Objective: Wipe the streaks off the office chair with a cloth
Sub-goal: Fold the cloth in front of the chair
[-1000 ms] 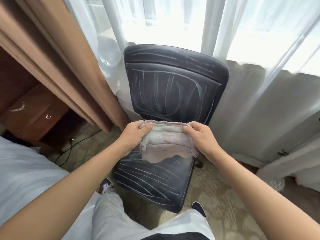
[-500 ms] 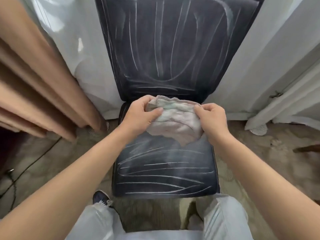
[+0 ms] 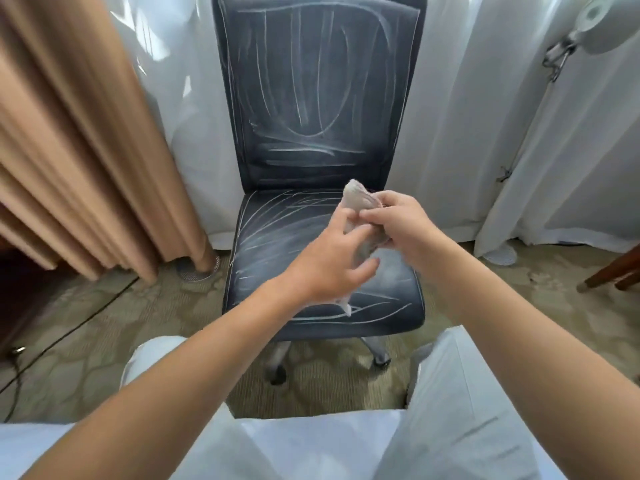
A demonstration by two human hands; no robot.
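Pale cloth (image 3: 360,216) hangs bunched above the seat, pinched in your right hand's (image 3: 398,226) grip; your left hand (image 3: 329,268), fingers spread, touches its side. Beyond, the black office chair (image 3: 318,109) carries white streaks on seat and backrest.

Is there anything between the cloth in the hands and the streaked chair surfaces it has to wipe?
Nothing visible. The cloth, held by the right hand with the left hand against it, hangs just above the chair seat; both seat and backrest lie bare.
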